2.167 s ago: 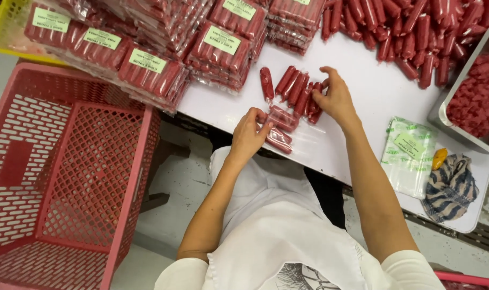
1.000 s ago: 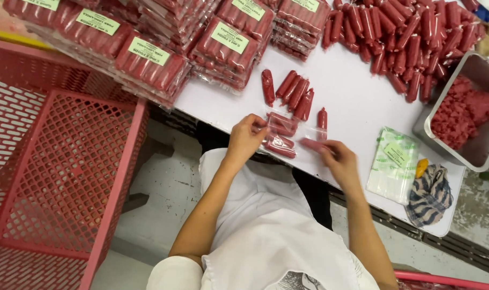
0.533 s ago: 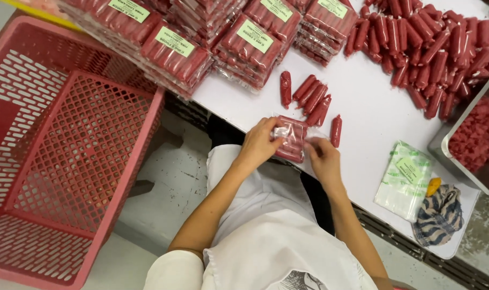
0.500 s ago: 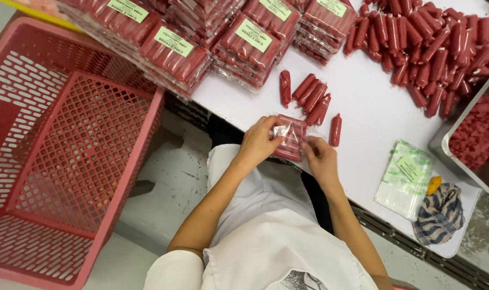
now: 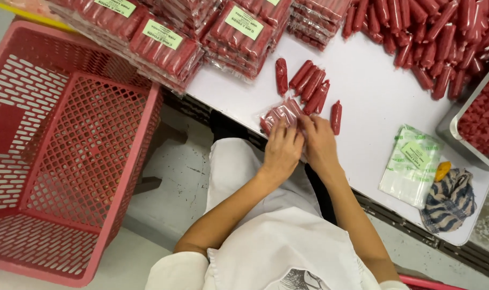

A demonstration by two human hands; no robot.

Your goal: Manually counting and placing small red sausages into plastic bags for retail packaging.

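Nearest in the view from above is the person's white apron (image 5: pixel 287 252), with both bare forearms reaching forward over it to the edge of the white table (image 5: pixel 373 107). The left hand (image 5: pixel 282 150) and the right hand (image 5: pixel 318 144) lie side by side, almost touching, with their fingers curled down onto a clear bag of red sausages (image 5: pixel 281 114) that rests flat on the table right at its near edge; both hands press and pinch the near end of that bag, so each is closed on it rather than spread open. Just beyond the bag, a small row of loose sausages (image 5: pixel 309 83) lies on the bare tabletop, and one single sausage (image 5: pixel 336 117) lies just beside the right hand's fingertips. To the person's left, down on the floor, stands a big red plastic crate (image 5: pixel 56 156) with a mesh bottom. To the right, near the table's edge, sits a pile of empty clear bags (image 5: pixel 411 166) with a striped cloth (image 5: pixel 449 200) beside it. Farther back on the left are stacks of filled, labelled packs (image 5: pixel 201 32), and at the far right a loose heap of sausages (image 5: pixel 432 27) next to a grey tray (image 5: pixel 459 119) of red meat.
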